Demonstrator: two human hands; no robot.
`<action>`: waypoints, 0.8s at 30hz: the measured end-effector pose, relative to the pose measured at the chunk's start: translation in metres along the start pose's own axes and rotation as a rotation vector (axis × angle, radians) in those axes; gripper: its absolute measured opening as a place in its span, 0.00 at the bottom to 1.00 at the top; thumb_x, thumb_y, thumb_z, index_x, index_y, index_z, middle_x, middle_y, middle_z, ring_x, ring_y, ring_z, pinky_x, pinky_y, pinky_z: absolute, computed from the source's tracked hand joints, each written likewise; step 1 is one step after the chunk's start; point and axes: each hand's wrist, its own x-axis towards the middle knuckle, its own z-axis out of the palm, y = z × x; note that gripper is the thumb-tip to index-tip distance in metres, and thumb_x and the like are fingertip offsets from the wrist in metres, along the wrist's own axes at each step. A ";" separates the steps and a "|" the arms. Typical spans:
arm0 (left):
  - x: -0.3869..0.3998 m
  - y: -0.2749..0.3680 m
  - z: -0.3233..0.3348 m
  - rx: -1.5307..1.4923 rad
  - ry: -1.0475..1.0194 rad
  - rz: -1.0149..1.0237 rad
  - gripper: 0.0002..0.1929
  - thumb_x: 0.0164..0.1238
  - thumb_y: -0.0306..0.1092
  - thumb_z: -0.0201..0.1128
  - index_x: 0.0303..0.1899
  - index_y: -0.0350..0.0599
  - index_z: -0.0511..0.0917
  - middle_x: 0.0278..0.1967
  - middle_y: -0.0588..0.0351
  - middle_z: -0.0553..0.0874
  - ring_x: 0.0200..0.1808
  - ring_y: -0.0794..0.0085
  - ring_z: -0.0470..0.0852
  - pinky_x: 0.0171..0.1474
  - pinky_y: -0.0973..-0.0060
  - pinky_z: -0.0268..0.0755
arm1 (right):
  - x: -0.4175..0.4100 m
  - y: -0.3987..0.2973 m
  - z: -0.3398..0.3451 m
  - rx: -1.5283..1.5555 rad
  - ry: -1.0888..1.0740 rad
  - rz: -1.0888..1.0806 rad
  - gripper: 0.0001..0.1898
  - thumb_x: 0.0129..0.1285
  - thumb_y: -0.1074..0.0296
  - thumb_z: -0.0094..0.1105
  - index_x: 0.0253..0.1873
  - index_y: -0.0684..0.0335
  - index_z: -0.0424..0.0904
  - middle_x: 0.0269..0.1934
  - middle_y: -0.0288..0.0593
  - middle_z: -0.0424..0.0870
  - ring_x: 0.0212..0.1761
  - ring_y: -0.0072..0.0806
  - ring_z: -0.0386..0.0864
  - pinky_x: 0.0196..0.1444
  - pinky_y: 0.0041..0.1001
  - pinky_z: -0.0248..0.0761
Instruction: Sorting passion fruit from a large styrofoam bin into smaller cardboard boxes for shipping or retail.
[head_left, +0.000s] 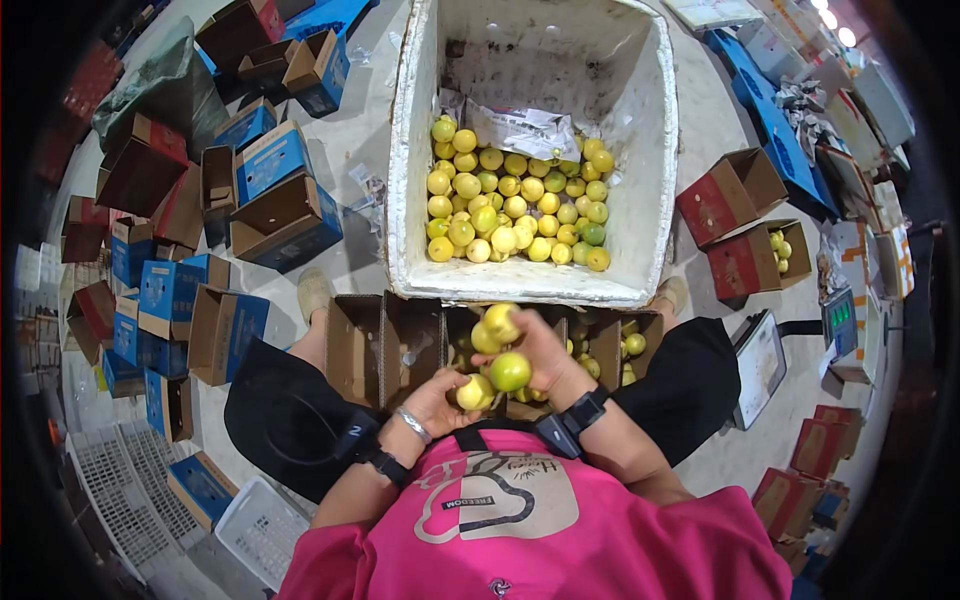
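Observation:
My left hand (437, 403) holds a round yellow fruit (475, 392) at its fingertips, low over the row of open cardboard boxes (355, 352) between my legs. Several fruits are at my right hand (544, 352): two yellow ones (500, 323) by its fingers and a greenish one (511, 371) below them, close to the left hand's fruit. How each is gripped is partly hidden. Beyond the boxes stands a large white foam box (532, 289) with many yellow and green round fruits (514, 206) on its bottom and crumpled printed paper (525, 131) behind them. The right-hand boxes contain similar fruits (634, 344).
Blue and red cardboard boxes (274, 161) are piled at the left, near a white plastic basket (262, 532). At the right are two red boxes (739, 262), one with fruits, and a scale (759, 367) with a lit display (841, 319).

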 end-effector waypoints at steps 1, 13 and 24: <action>0.009 -0.008 -0.012 0.003 0.080 -0.009 0.22 0.62 0.27 0.55 0.58 0.53 0.62 0.52 0.49 0.73 0.50 0.49 0.79 0.47 0.54 0.79 | 0.008 0.015 -0.012 -0.060 0.042 0.033 0.23 0.62 0.53 0.52 0.56 0.61 0.68 0.45 0.51 0.75 0.44 0.46 0.79 0.39 0.42 0.77; 0.006 0.045 0.057 1.067 0.302 0.745 0.19 0.58 0.27 0.59 0.53 0.40 0.73 0.46 0.46 0.81 0.45 0.69 0.82 0.47 0.74 0.74 | -0.021 -0.092 0.019 -1.183 0.089 -0.348 0.20 0.62 0.65 0.59 0.58 0.63 0.71 0.48 0.40 0.77 0.37 0.19 0.76 0.35 0.21 0.73; 0.177 0.202 0.058 1.956 0.917 0.168 0.40 0.48 0.59 0.63 0.59 0.39 0.66 0.51 0.30 0.76 0.52 0.44 0.77 0.56 0.62 0.71 | 0.182 -0.171 -0.017 -1.587 0.357 -0.107 0.38 0.49 0.46 0.66 0.60 0.67 0.68 0.49 0.53 0.79 0.50 0.40 0.78 0.46 0.31 0.75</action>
